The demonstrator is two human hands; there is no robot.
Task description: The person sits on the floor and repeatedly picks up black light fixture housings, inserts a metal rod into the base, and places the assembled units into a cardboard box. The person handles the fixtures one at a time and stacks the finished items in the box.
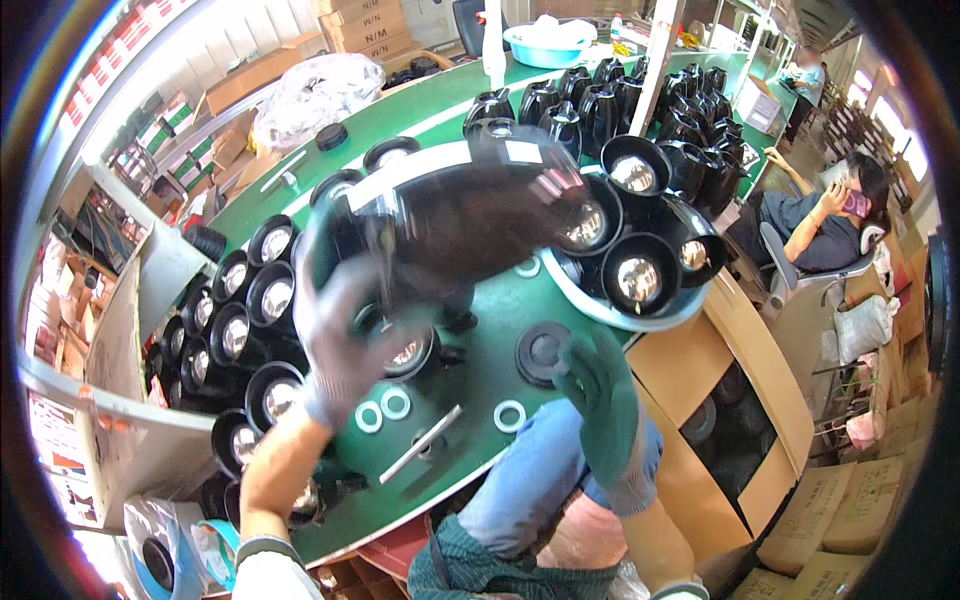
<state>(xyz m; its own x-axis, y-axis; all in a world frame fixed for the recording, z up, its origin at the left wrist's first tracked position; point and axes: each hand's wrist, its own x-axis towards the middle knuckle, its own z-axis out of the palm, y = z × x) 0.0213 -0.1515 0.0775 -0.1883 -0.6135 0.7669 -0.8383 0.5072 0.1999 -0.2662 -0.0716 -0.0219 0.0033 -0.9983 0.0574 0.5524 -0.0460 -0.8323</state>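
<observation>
A large glossy black jug body (450, 205), smeared by motion, is tilted on its side above the green table. My left hand (345, 345), in a pale grey glove, is closed on its lower left end. My right hand (597, 395) wears a green-and-grey glove and hovers by the table's near edge. Its fingers look loosely bent and apart, with nothing visible in them. Close beside those fingers lies a round black disc-shaped part (540, 353). White rings (510, 416) and a thin metal rod (420, 445) lie on the tabletop. Another black jug body (405, 352) with a silvery inside stands behind my left hand.
Black jug bodies with silvery insides (272, 297) crowd the left side. More fill a light blue basin (640, 318) at right. Black jugs (600, 110) stand in rows farther back. An opened carton (740, 400) holds black parts. A seated person (815, 220) is at the right.
</observation>
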